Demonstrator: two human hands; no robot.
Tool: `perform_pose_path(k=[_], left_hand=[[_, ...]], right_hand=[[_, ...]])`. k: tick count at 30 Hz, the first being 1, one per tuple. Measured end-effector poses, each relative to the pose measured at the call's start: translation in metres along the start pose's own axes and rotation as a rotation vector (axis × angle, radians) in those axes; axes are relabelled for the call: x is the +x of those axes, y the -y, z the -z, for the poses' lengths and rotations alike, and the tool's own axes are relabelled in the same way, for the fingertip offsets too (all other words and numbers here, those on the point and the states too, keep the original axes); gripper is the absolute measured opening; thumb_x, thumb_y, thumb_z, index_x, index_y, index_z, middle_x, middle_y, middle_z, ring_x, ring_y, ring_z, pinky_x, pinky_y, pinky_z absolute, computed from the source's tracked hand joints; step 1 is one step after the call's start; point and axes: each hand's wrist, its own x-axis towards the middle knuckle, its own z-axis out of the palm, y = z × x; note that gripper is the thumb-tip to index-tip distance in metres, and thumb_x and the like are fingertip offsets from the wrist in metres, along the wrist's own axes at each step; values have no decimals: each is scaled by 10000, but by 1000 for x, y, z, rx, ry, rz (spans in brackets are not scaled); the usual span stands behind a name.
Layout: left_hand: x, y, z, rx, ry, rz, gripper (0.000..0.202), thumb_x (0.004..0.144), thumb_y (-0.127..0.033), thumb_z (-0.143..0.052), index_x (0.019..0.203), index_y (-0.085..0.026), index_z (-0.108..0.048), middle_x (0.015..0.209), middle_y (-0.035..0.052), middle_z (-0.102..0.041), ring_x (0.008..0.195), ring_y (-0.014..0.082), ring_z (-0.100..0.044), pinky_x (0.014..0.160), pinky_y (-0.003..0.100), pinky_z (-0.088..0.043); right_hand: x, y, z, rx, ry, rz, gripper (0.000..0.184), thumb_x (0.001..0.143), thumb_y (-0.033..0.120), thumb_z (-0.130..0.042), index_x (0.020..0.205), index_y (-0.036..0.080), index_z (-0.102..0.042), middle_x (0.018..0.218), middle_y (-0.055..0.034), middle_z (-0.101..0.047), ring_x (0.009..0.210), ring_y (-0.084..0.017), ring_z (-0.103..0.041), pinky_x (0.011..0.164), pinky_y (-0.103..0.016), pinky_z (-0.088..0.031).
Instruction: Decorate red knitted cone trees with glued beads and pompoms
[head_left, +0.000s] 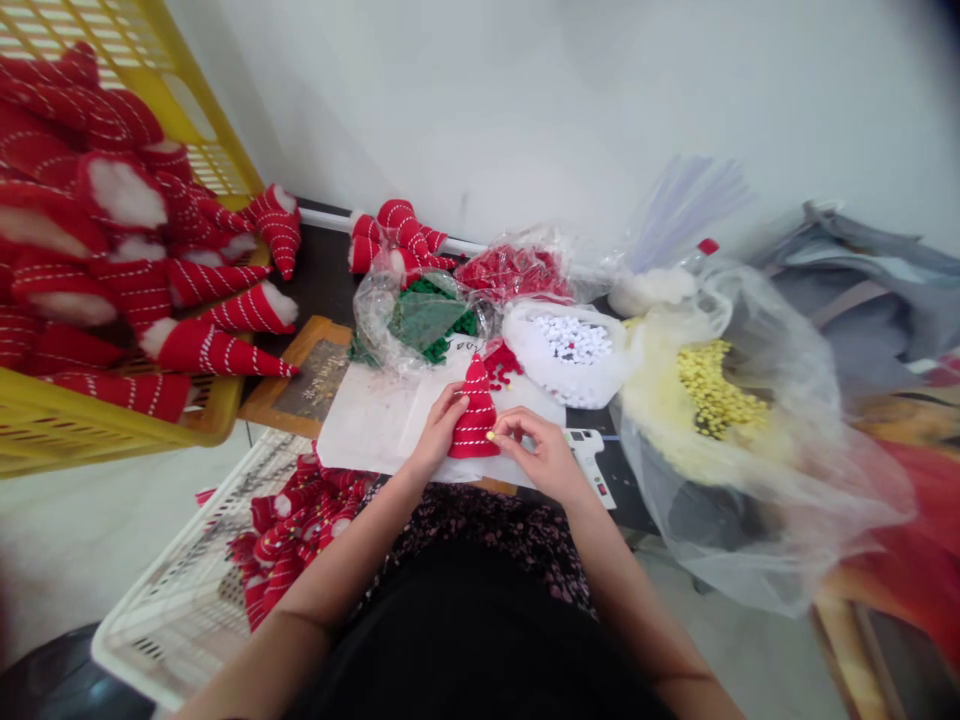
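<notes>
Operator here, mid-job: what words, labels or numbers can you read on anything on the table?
Nothing is legible: the pale characters on the dark panel of the wooden board, the dark marks on the white paper sheet and the tiny marks on the white glue gun are too blurred to read.

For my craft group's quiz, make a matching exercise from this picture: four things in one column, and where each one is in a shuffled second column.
Things:
1. Red striped cone
2. Small white balls
3. Small yellow balls
4. Pile of red striped hats

Places:
A. Clear plastic bag
B. Yellow crate
C. Between the left hand and right hand
D. White bag

Pairs: 1-C, 2-D, 3-A, 4-B
</notes>
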Motion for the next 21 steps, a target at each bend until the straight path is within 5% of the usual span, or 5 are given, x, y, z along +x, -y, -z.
perform_pose_path(k=[6, 15, 17, 21], left_hand=[[0, -1, 0, -17, -14, 13, 387, 868, -492, -688, 1151, -228, -673, 1242, 70, -722, 1224, 292, -640, 1112, 406, -470], [-1, -4, -1, -21, -5, 1, 398, 863, -499, -694, 1144, -218, -665, 1218, 71, -722, 1225, 289, -633, 1074, 379, -482], [-2, -5, -1, -14, -8, -2, 403, 856, -510, -702, 1130, -217, -667, 1152, 58, -730, 1145, 275, -654, 1025, 366, -501], [-3, -5, -2, -79, 3, 90, 455, 845, -540, -710, 1166, -225, -641, 1044, 32, -727, 923, 233, -680, 838, 332, -532]], right_hand=[[-7, -4, -5, 30, -39, -99, 187, 980, 392, -681, 905, 224, -716, 889, -45, -782, 729, -187, -645, 704, -324, -538], [-7, -4, -8, -13, -13, -26, 127, 985, 303, -678, 897, 220, -718, 888, -39, -770, 741, -174, -651, 688, -309, -519], [-11, 4, -4, -16, -105, 51, 92, 972, 281, -703, 899, 228, -721, 956, -47, -729, 762, -169, -629, 690, -312, -523], [-19, 32, 18, 33, -556, 288, 37, 913, 242, -768, 914, 268, -742, 1051, -53, -560, 890, -198, -600, 754, -356, -536]])
